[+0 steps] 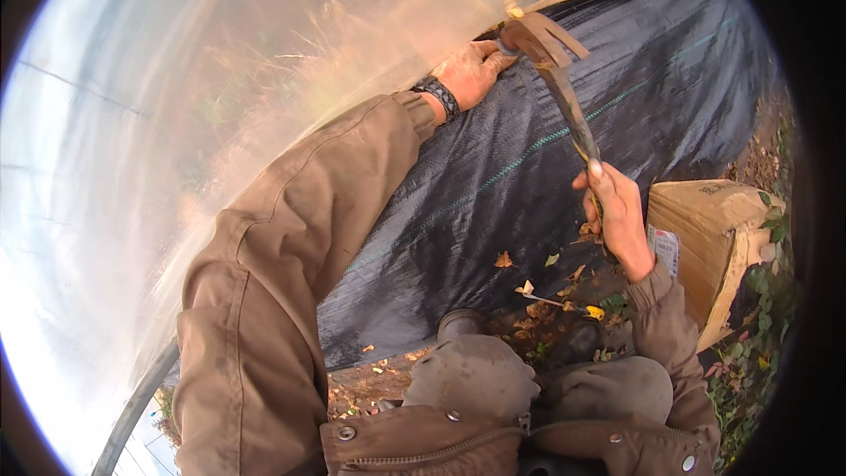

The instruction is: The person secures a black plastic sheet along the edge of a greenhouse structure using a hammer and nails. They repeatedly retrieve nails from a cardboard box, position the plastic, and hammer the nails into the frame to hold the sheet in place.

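My right hand [615, 211] grips the handle of a rusty claw hammer [562, 89], its worn shaft running up and away from me. The hammer's head is beside the fingertips of my left hand [466, 73], at the upper edge of a black woven ground-cover fabric [529, 165]. My left hand rests on the border between this fabric and a clear plastic film [264, 73]. Whether its fingertips pinch a nail or something else is hidden by the hand and hammer head. A green stitched line crosses the fabric.
A cardboard box [707, 238] with a label stands by my right forearm. A yellow-handled tool [591, 311], perhaps a screwdriver, lies among dry leaves near my boots. Leafy plants [740, 370] grow at the right. A grey pipe [135, 403] curves up at the lower left.
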A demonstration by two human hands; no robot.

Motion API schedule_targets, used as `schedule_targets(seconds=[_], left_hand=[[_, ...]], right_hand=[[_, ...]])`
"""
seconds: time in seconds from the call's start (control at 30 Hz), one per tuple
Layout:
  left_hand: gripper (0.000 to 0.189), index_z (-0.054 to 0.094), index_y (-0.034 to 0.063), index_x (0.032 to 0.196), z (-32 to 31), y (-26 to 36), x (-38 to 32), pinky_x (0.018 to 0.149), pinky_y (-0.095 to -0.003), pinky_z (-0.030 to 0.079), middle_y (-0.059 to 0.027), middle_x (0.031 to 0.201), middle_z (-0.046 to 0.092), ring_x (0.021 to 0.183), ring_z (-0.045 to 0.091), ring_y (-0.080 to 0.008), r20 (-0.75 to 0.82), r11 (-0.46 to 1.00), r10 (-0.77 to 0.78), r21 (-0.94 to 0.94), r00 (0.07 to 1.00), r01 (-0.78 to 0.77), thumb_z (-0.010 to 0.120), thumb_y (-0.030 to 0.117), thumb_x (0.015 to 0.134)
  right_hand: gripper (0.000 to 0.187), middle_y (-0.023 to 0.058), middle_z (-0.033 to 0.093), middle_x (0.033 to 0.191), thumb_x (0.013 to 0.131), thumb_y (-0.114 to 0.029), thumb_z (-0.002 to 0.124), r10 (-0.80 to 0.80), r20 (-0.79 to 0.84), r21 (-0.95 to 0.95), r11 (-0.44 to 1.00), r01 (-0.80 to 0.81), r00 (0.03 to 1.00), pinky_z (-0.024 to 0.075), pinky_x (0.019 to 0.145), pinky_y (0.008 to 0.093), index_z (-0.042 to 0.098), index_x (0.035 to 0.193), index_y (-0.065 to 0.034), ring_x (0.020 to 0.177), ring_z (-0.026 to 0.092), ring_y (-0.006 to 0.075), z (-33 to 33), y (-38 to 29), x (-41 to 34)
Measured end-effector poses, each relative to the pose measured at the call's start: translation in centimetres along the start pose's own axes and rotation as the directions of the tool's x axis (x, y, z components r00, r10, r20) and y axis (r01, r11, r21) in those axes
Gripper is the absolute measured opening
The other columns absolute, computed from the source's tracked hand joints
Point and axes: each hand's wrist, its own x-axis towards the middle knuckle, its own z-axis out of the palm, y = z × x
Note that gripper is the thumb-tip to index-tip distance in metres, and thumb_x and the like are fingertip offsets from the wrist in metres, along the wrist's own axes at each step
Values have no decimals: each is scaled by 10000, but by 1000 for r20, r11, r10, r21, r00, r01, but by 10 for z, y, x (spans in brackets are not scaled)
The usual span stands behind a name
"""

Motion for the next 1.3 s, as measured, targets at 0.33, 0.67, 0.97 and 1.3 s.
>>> schedule_targets(seconds=[0.33,0.67,0.97,1.3], left_hand=[[468,714,47,1246,5,-9,5,886,-406,545,-168,1053,772,970,733,-296,5,999,36,25,999,-36,532,433,1052],[412,693,57,1245,10,-4,0,932,-396,524,-161,1119,752,1052,709,-279,-60,999,11,-42,998,-13,555,404,1071],[394,589,64,1416,5,-21,3,1023,-375,506,-156,1267,719,1172,681,-275,-27,979,148,-137,989,-150,578,211,1051],[366,618,96,1401,9,-15,6,1044,-376,498,-155,1287,713,1197,670,-308,-47,999,16,-47,999,-18,554,186,1052]], right_hand=[[530,-8,463,548,1091,-487,501,-55,-53,35,998,57,997,305,428,265,640,922,-5,453,408,58,8,12,3],[516,-9,472,559,1092,-475,509,-109,-81,76,990,115,991,312,437,267,644,924,-7,467,419,57,11,15,-6],[535,-23,449,550,1088,-490,517,-3,-49,-11,1000,3,999,307,444,269,627,868,-15,477,408,56,15,21,12],[515,-3,468,556,1098,-466,494,-103,-80,-104,990,95,991,323,451,276,633,890,-16,475,424,70,18,45,22]])
